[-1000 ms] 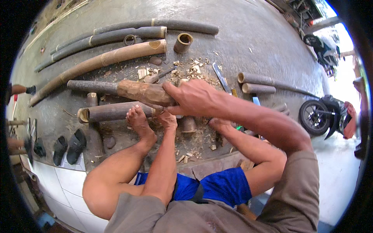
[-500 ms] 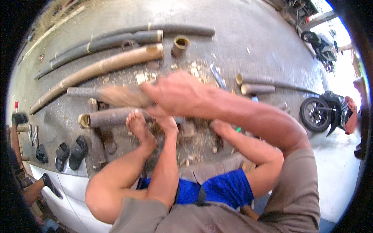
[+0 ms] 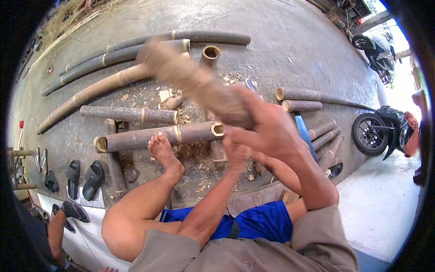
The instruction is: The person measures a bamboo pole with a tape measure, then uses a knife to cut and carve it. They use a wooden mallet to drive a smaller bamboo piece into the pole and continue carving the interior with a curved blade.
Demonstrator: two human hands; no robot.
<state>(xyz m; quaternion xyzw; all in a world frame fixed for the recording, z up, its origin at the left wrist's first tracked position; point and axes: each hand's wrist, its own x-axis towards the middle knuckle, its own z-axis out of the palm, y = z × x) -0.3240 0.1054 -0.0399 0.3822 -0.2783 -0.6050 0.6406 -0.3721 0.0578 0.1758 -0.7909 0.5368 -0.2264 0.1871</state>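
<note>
My right hand point(image 3: 272, 124) is wrapped round a thick wooden mallet point(image 3: 195, 79), raised and blurred by motion. Below it, my left hand point(image 3: 237, 153) is closed beside the cut opening of a brown bamboo tube point(image 3: 136, 138); whatever its fingers grip is hidden. The tube lies across short bamboo supports point(image 3: 115, 165), and my left foot point(image 3: 164, 152) presses against it. A shorter bamboo piece point(image 3: 129, 114) rests just beyond the tube. Pale wood chips point(image 3: 165, 95) are scattered around.
Long bamboo poles point(image 3: 90, 93) lie at the far left, near an upright bamboo piece point(image 3: 210, 55). More bamboo point(image 3: 303, 106) and a blue flat blade-like object point(image 3: 304, 136) are to the right. Sandals point(image 3: 93, 179) sit at left; a motorbike point(image 3: 371, 133) stands at right. Another person's leg point(image 3: 56, 231) shows lower left.
My right hand has swung up and to the right, with the mallet's head rising. My left hand has shifted right, from near the foot to the tube's cut opening.
</note>
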